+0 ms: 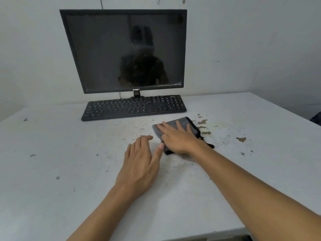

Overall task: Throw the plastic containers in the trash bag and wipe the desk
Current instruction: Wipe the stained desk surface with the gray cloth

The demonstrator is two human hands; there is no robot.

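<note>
A folded grey cloth (188, 122) with a black edge lies on the white desk (60, 162), just in front of the keyboard's right half. My right hand (178, 136) presses flat on the cloth, fingers spread and pointing left. My left hand (140, 162) rests palm down on the bare desk just left of it, holding nothing, its thumb near the cloth's near corner. No plastic containers or trash bag are in sight.
A black keyboard (133, 106) and a dark monitor (124, 49) stand at the back of the desk against the wall. Brown chipped patches (241, 139) and specks mark the desk surface right of the cloth. The desk's front edge (208, 236) runs at the lower right.
</note>
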